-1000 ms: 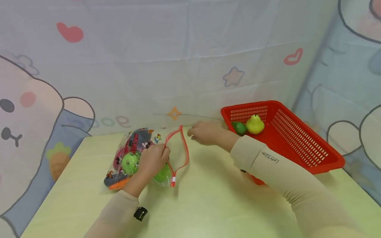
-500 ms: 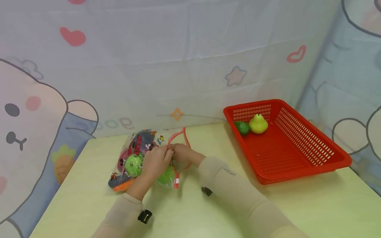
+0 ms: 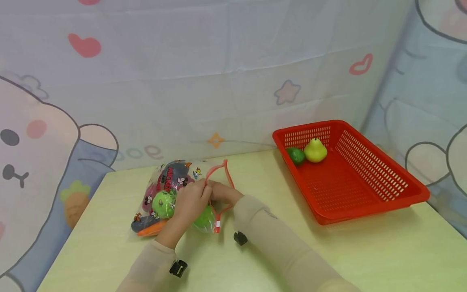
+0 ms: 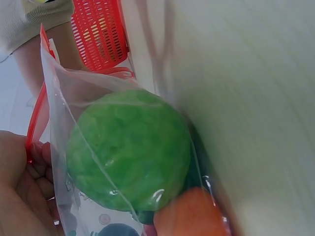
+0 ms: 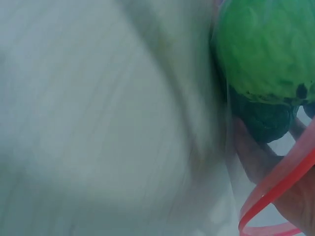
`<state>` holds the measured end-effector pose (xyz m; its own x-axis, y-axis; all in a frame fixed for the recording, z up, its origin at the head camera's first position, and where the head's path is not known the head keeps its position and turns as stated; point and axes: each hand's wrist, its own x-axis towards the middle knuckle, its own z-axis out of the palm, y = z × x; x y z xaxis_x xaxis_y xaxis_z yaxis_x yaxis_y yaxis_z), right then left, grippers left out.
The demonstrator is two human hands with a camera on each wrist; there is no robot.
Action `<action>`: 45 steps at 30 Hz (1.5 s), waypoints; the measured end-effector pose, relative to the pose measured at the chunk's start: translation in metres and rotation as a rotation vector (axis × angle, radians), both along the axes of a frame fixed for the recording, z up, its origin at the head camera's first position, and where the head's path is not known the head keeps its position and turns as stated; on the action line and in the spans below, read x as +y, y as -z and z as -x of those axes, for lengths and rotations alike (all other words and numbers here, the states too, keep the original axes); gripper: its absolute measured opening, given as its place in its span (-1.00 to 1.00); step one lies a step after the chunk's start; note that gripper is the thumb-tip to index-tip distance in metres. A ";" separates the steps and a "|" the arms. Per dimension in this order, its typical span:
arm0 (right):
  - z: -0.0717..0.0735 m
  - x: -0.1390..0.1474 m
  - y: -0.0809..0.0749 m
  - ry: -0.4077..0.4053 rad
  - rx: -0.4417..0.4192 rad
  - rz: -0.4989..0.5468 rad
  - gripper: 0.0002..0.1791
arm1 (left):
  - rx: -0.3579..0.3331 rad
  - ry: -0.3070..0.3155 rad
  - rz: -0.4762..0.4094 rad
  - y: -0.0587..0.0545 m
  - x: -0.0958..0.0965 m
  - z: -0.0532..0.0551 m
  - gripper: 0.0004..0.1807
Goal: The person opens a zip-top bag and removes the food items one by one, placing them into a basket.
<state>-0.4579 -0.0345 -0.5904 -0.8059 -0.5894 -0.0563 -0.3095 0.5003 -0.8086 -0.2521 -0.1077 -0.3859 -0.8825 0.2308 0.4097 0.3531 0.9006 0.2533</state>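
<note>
A clear zip bag (image 3: 217, 230) with a red zip edge and cartoon prints lies on the table, its mouth facing right. My left hand (image 3: 191, 198) pinches the upper side of that mouth, holding it apart. Through the mouth reaches my right hand (image 3: 224, 194); in the right wrist view its fingers grip a dark green rounded thing (image 5: 266, 120), its kind unclear. Against it sits a large bright green textured ball (image 4: 130, 147), cabbage-like. A smaller light green ball (image 3: 164, 204) and an orange piece (image 3: 152, 228) also show through the plastic.
To the right stands a red plastic basket (image 3: 343, 182), holding a yellow-green pear (image 3: 315, 150) and a dark green fruit (image 3: 296, 155) at its far left corner. A printed cloth (image 3: 248, 105) hangs behind the table (image 3: 262, 267).
My right hand has moved left from beside the basket and into the bag's mouth, then slightly deeper. My left hand keeps its pinch on the bag's edge.
</note>
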 end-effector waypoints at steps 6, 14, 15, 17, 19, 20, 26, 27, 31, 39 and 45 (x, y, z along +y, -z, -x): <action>-0.043 0.021 -0.048 0.029 0.105 -0.074 -0.74 | -0.009 0.011 -0.011 0.001 0.006 0.000 -0.70; -0.128 0.050 -0.149 0.132 0.114 -0.136 -0.49 | -0.031 -0.027 -0.015 0.007 0.002 -0.003 -0.65; -0.138 0.053 -0.165 0.143 0.088 -0.164 -0.46 | -0.034 -0.035 -0.014 0.006 0.001 -0.004 -0.65; -0.143 0.061 -0.180 0.141 0.117 -0.197 -0.47 | -0.043 -0.041 -0.014 0.006 0.000 -0.004 -0.64; -0.146 0.071 -0.196 0.134 0.148 -0.247 -0.47 | -0.054 -0.039 -0.008 0.005 0.000 -0.003 -0.65; -0.148 0.077 -0.203 0.126 0.167 -0.278 -0.46 | -0.060 -0.039 -0.008 0.004 0.000 -0.003 -0.65; -0.157 0.110 -0.241 0.072 0.259 -0.396 -0.43 | -0.050 -0.048 -0.022 0.003 0.000 -0.002 -0.64; -0.158 0.117 -0.246 0.067 0.273 -0.398 -0.42 | -0.045 -0.047 -0.026 0.002 0.000 -0.002 -0.64; -0.161 0.150 -0.262 0.071 0.336 -0.377 -0.41 | -0.038 -0.048 -0.028 0.003 0.000 -0.003 -0.64; -0.147 0.220 -0.294 0.215 0.311 -0.330 -0.41 | -0.044 -0.029 -0.042 0.004 0.001 -0.002 -0.64; -0.128 0.266 -0.297 0.346 0.262 -0.374 -0.40 | -0.036 -0.025 -0.056 0.005 0.001 -0.003 -0.63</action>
